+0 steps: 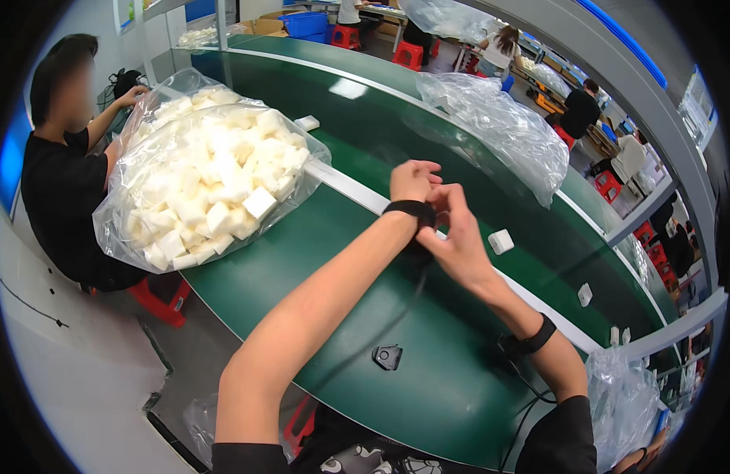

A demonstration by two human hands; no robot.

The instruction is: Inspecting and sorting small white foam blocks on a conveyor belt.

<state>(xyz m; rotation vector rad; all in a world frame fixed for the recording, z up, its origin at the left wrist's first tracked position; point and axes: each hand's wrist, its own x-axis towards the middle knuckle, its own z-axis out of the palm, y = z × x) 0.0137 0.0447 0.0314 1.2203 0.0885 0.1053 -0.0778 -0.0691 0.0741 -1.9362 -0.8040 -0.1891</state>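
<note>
Over the green table, my left hand is held out with its fingers loosely bent and nothing visible in it. A black wrist strap circles that wrist. My right hand grips the strap from the right side, thumb and fingers on either side of it. Beneath the left wrist hangs a dark part, half hidden and blurred, with a cable running down from it. Another black strap with a cable is round my right wrist. On the table below my hands lies a small black clip-like piece.
A large clear bag of white foam blocks fills the table's left end, beside a seated person. Loose white blocks lie beyond the pale divider strip. Plastic film drapes the far edge; more plastic bags are at right.
</note>
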